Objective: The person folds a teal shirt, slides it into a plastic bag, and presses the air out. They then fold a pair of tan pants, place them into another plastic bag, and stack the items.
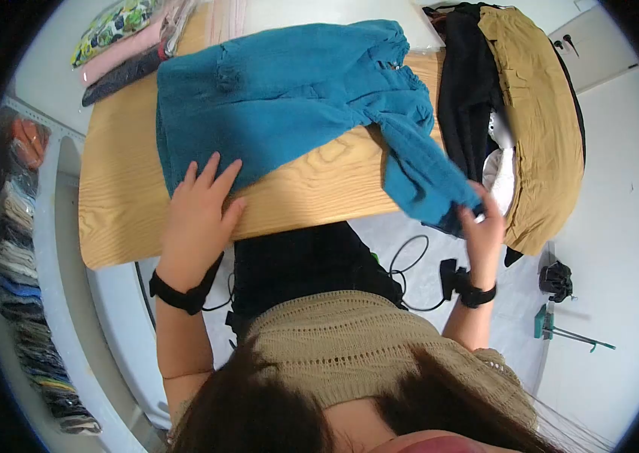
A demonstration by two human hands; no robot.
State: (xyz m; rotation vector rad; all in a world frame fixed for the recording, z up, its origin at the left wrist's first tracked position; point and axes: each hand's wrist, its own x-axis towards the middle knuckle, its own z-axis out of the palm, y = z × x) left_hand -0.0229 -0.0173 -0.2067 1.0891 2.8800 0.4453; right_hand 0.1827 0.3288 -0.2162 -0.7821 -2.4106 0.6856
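Note:
A teal blue long-sleeved garment, a dress or blouse point(274, 98), lies spread on the wooden table point(312, 177), its neck end to the right and its hem to the left. My left hand point(202, 208) rests flat with fingers apart, its fingertips on the garment's lower left corner. At the table's right front edge my right hand point(485, 223) pinches the cuff end of the near sleeve point(425, 170), which hangs partly over the edge. The far sleeve cannot be made out.
Folded clothes point(119, 53) are stacked at the back left. Black trousers point(466, 90) and tan trousers point(542, 121) lie along the right side, with a white item point(499, 177) between them. Shelves of folded clothes point(21, 264) stand at left. A black cable point(410, 260) hangs below the table.

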